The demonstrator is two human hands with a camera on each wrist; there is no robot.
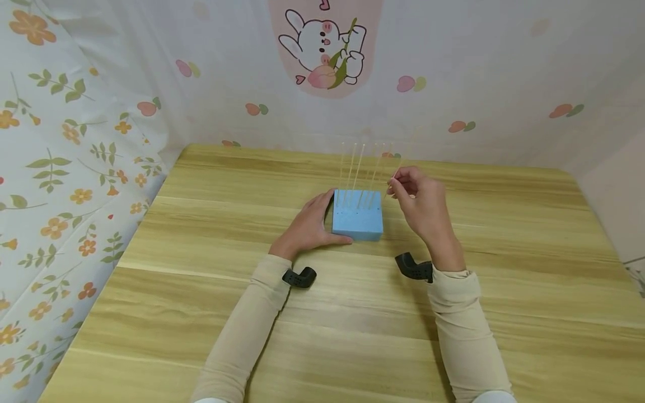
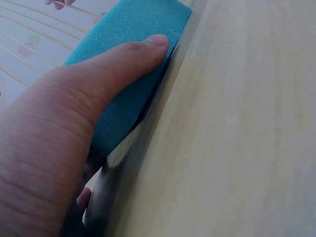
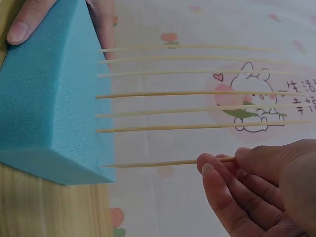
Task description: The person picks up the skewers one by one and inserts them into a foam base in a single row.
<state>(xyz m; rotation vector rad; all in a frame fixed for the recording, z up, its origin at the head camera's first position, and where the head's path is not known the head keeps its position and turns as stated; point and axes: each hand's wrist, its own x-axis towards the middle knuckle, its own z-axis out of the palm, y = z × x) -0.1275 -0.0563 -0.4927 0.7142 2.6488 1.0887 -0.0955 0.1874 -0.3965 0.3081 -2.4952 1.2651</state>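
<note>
A light-blue foam block point(image 1: 358, 221) sits on the table, several thin bamboo skewers point(image 3: 197, 94) standing in a row from its top face. My left hand point(image 1: 314, 224) grips the block from its left side. In the left wrist view the thumb point(image 2: 133, 61) lies along the block's front face, while the other fingers are mostly hidden behind it. My right hand point(image 1: 420, 204) pinches another bamboo skewer point(image 3: 153, 164) between thumb and fingertips. That skewer's pointed end is right at the top face near the block's right edge, in line with the row.
The wood-grain table point(image 1: 347, 336) stretches around the block on all sides. A white cloth point(image 1: 211, 73) with a rabbit print hangs behind the table, and a floral cloth point(image 1: 65, 184) hangs at the left. Black wrist mounts point(image 1: 414, 267) sit at both cuffs.
</note>
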